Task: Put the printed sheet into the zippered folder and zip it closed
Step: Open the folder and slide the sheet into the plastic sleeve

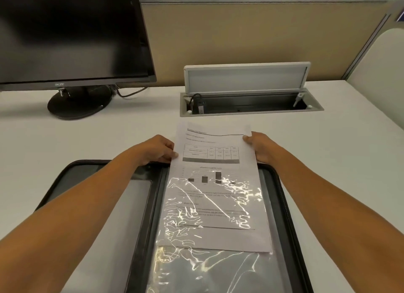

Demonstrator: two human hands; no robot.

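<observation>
The zippered folder [285, 196] is lying open flat on the white desk [349, 139], its dark zip border running around both halves. The printed sheet [212, 149] is sitting over the right half, text side up (a table and a small bar chart are showing). Its lower part is lying under the clear plastic sleeve [218, 268], where glare is crossing the print. Its upper part is sticking out past the folder's far edge, over the desk.

The left hand [156, 149] is pinching the sheet's left edge, thumb on top and fingers curled. The right hand [260, 147] is gripping the right edge near the top corner, thumb tip pressing on the paper; the fingers there are lying hidden behind the sheet. Both forearms are reaching across the folder.

A black monitor [72, 34] is standing at the far left of the desk, screen dark. Behind the sheet a cable box [251, 105] is sitting recessed in the desk with its lid [247, 78] standing raised. A beige partition [251, 34] is closing off the back.
</observation>
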